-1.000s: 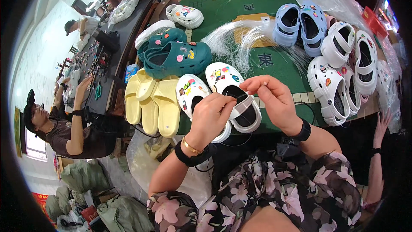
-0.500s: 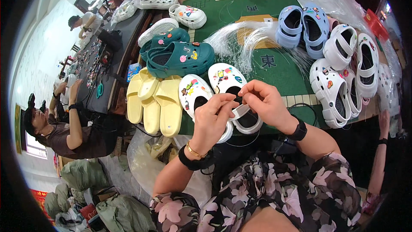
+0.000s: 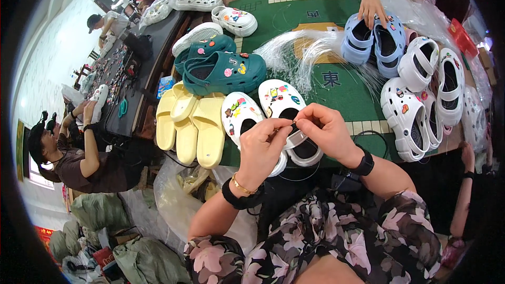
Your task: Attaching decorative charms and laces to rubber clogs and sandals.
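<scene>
My left hand and my right hand meet fingertip to fingertip above a pair of white clogs. Both are closed in a pinch, and what they hold is too small to make out. Colourful charms dot the toes of the left white clog and the right white clog; my hands partly cover both. A thin strand curves below their heels. Beyond them a bundle of clear plastic strands fans out over the green table.
Teal clogs and yellow slides stand at left. At right are several white clogs and blue clogs, with another person's hand on the blue ones. A person holds a white clog at the dark side table.
Another person's hand has come in from the far side onto the blue clogs. My fingertips have drawn closer together over the white clogs. The person at left now holds up a white clog.
</scene>
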`<state>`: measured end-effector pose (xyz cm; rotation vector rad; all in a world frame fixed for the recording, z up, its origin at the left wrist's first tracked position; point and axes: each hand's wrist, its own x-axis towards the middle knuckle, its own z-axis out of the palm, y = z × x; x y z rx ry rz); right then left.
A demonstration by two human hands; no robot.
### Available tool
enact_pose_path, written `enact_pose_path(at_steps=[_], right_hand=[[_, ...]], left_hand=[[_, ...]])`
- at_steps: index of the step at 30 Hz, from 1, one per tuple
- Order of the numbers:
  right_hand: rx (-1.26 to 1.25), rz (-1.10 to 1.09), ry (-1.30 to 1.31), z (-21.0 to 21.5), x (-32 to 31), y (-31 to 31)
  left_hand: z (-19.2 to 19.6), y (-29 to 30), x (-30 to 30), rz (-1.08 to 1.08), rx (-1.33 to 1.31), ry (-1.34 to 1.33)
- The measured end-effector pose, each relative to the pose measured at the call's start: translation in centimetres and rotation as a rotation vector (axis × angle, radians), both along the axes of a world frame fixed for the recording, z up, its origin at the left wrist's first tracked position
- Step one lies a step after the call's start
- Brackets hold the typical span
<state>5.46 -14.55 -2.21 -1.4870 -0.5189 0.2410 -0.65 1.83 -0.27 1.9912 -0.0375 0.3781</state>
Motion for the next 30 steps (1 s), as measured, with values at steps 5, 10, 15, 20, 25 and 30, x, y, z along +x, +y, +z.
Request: enact_pose_path(at_steps=[5,10,15,20,25,30], right_hand=[[0.019,-0.009,-0.002,0.1,-0.3,0.2],[-0.089,-0.087,-0.142,-0.3,-0.2,-0.3],[0.01,-0.003,-0.23,-0.2,-0.7,1.2],[-0.015,-0.042,-0.226,-0.5,-0.4,0.3],[-0.016,-0.049,-0.27,-0.8,-0.4,0.0],[-0.012,-0.054,-0.321,-1.0,-0.5,0.2]], left_hand=[[0.0,-0.1,0.0,0.006,0.008,0.012],[-0.3,-0.7,0.4,0.023,-0.083,0.119],[0.6,0.2,-0.9,0.127,-0.151,0.175],[-0.9,0.2,-0.5,0.04,0.076,0.03],[-1.0,0.2,-0.4,0.006,0.166,-0.05],[-1.2,0.2,-0.5,0.099,0.011,0.067]])
